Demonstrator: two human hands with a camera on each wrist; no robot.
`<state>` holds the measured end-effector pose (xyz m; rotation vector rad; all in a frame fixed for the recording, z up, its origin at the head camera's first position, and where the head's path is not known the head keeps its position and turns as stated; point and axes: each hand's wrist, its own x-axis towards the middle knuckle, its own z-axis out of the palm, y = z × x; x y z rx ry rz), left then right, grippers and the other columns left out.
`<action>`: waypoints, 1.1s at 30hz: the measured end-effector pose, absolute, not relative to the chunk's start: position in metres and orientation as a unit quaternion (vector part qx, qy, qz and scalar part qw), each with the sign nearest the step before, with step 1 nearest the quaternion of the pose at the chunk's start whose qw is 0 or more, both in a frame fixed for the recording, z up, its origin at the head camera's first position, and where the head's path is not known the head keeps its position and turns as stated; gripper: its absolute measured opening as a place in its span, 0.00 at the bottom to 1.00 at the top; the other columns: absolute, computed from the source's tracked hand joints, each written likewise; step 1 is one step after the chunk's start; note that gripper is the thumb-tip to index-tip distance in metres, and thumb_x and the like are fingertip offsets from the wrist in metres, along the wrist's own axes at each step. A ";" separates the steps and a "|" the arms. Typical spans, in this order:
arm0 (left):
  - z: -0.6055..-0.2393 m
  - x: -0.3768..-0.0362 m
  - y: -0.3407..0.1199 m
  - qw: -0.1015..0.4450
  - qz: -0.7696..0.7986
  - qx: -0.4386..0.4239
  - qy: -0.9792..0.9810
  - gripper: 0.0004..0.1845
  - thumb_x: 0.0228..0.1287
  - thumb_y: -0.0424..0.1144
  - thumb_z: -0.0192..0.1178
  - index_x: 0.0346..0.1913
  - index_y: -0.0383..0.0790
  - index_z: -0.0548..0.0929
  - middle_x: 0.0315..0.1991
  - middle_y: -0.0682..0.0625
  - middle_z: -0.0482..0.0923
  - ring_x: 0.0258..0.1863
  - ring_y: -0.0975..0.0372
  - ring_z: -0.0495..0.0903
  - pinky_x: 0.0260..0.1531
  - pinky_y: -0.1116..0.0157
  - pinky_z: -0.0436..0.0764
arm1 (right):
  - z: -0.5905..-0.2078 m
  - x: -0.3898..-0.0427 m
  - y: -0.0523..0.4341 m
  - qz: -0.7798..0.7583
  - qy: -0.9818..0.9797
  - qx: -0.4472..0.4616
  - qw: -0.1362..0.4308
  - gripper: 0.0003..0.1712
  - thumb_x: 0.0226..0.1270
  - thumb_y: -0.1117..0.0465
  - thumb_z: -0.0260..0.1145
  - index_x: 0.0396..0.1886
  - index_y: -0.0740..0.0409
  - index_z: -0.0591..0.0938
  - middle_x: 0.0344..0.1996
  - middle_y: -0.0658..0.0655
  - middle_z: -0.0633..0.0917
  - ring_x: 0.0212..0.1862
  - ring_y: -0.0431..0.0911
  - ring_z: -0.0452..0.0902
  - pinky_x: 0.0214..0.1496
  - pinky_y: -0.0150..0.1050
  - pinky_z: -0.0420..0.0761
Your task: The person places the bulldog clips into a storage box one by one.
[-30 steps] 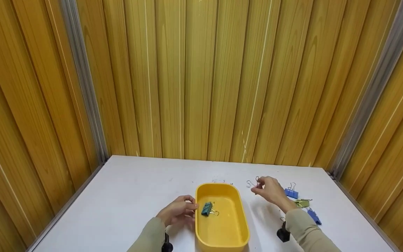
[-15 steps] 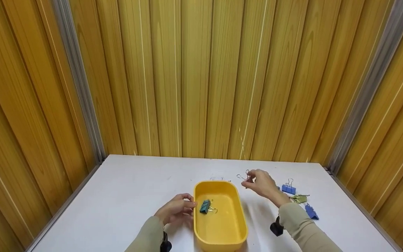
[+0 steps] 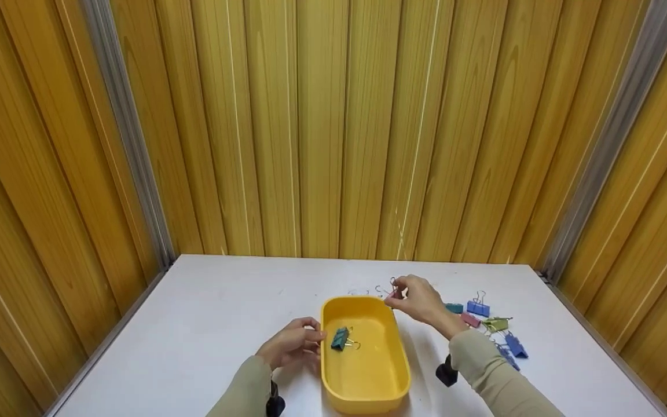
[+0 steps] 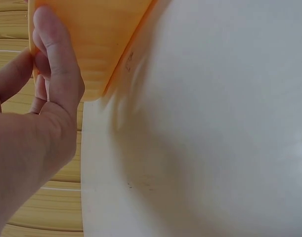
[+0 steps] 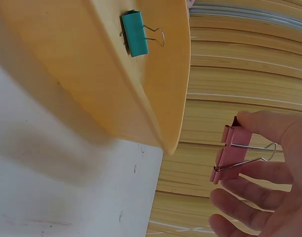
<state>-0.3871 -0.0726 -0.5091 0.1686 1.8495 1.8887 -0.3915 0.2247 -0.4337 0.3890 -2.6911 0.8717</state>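
A yellow tray (image 3: 329, 376) lies on the white table (image 3: 206, 324), and a teal binder clip (image 3: 340, 339) rests inside it. My left hand (image 3: 304, 339) grips the tray's left rim; in the left wrist view its fingers (image 4: 52, 49) curl over the tray's wall (image 4: 106, 34). My right hand (image 3: 404, 292) pinches a pink binder clip (image 3: 392, 293) just above the tray's far right corner. In the right wrist view the pink clip (image 5: 232, 153) hangs from my fingers (image 5: 269, 126), beside the tray (image 5: 116, 94) that holds the teal clip (image 5: 135, 33).
Several loose binder clips lie on the table right of the tray: a teal one (image 3: 454, 308), a blue one (image 3: 477, 307), a pink one (image 3: 471, 319), an olive one (image 3: 495, 324) and another blue one (image 3: 516, 346). Wooden panel walls (image 3: 333, 127) close in the table on three sides.
My right hand has carried the pink clip leftward from the clip pile to the tray's far right corner. The left hand has stayed on the tray's rim.
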 end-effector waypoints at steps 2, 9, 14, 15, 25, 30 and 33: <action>-0.510 -0.387 -0.072 0.242 0.692 0.058 0.678 0.06 0.64 0.34 0.59 0.40 0.40 0.72 0.31 0.47 0.79 0.24 0.62 0.78 0.27 0.68 0.83 | -0.434 -0.390 0.221 0.302 -0.933 0.139 0.138 0.14 0.54 0.55 0.74 0.36 0.57 0.84 0.30 0.54 0.81 0.34 0.43 0.72 0.38 0.39 0.75; -0.509 -0.388 -0.069 0.239 0.689 0.066 0.681 0.07 0.64 0.34 0.59 0.41 0.39 0.72 0.32 0.47 0.79 0.25 0.61 0.78 0.28 0.68 0.85 | -0.436 -0.386 0.209 0.294 -0.935 0.147 0.135 0.14 0.54 0.55 0.74 0.37 0.57 0.84 0.31 0.53 0.81 0.34 0.43 0.72 0.37 0.37 0.75; -0.509 -0.387 -0.069 0.238 0.693 0.065 0.678 0.07 0.64 0.34 0.59 0.41 0.40 0.71 0.32 0.47 0.78 0.25 0.61 0.78 0.28 0.67 0.85 | -0.438 -0.384 0.200 0.275 -0.937 0.164 0.138 0.17 0.55 0.54 0.73 0.40 0.58 0.84 0.32 0.53 0.81 0.35 0.44 0.72 0.40 0.39 0.76; -0.509 -0.387 -0.069 0.239 0.693 0.065 0.677 0.07 0.64 0.34 0.59 0.40 0.40 0.71 0.32 0.47 0.78 0.25 0.61 0.78 0.28 0.67 0.84 | -0.439 -0.384 0.198 0.270 -0.938 0.167 0.137 0.16 0.55 0.54 0.73 0.40 0.58 0.84 0.33 0.53 0.82 0.35 0.44 0.71 0.41 0.41 0.76; -0.508 -0.386 -0.064 0.243 0.690 0.076 0.677 0.06 0.64 0.33 0.58 0.40 0.40 0.70 0.31 0.47 0.79 0.25 0.62 0.79 0.28 0.68 0.84 | -0.451 -0.383 0.190 0.243 -0.945 0.174 0.132 0.13 0.55 0.51 0.73 0.34 0.54 0.83 0.30 0.49 0.81 0.35 0.42 0.71 0.40 0.38 0.73; -0.509 -0.385 -0.065 0.247 0.689 0.068 0.678 0.07 0.64 0.34 0.59 0.40 0.40 0.71 0.30 0.47 0.80 0.25 0.62 0.80 0.28 0.67 0.84 | -0.455 -0.384 0.184 0.240 -0.946 0.176 0.129 0.14 0.54 0.51 0.74 0.32 0.53 0.82 0.29 0.50 0.81 0.33 0.43 0.70 0.39 0.38 0.72; -0.509 -0.383 -0.072 0.241 0.685 0.054 0.685 0.08 0.64 0.35 0.59 0.42 0.40 0.71 0.31 0.47 0.80 0.26 0.61 0.80 0.28 0.67 0.84 | -0.458 -0.385 0.176 0.254 -0.946 0.174 0.106 0.20 0.55 0.49 0.73 0.41 0.56 0.82 0.37 0.54 0.84 0.41 0.47 0.73 0.47 0.45 0.76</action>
